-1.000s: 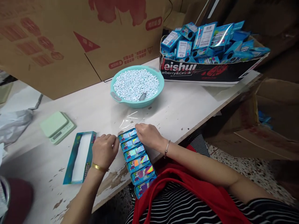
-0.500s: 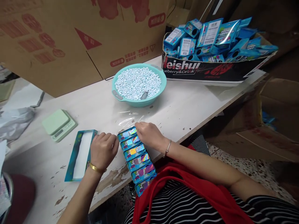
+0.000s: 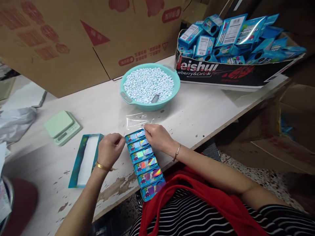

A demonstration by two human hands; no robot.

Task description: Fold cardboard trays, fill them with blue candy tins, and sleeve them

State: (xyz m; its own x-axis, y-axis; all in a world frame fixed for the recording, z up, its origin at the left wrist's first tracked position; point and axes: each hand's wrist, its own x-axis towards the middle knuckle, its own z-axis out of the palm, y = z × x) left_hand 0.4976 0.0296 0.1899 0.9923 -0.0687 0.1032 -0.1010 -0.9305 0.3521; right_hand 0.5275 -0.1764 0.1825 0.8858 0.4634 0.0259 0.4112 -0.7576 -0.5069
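Note:
A row of several small blue candy tins (image 3: pixel 145 165) with shiny labels stretches from the table's front edge toward my lap. Clear plastic film (image 3: pixel 136 121) juts out past the far end of the row. My left hand (image 3: pixel 111 146) pinches the film at the upper left corner of the row. At the opposite corner, my right hand (image 3: pixel 157 136) is closed with thumb and finger on the film beside the farthest tin. A blue open display box (image 3: pixel 80 175) with a white inside lies just left of my left hand.
A turquoise bowl (image 3: pixel 125 98) of pale blue candies, with a grey scoop in it, stands beyond my hands. The green scale (image 3: pixel 62 126) is at left. A carton (image 3: pixel 221 73) heaped with blue packs stands back right, beside a large cardboard box (image 3: pixel 73 65).
My hands have shifted slightly up and away with the film, and the left fist has loosened into a pinch. The film sticks up more plainly. The view has moved a little.

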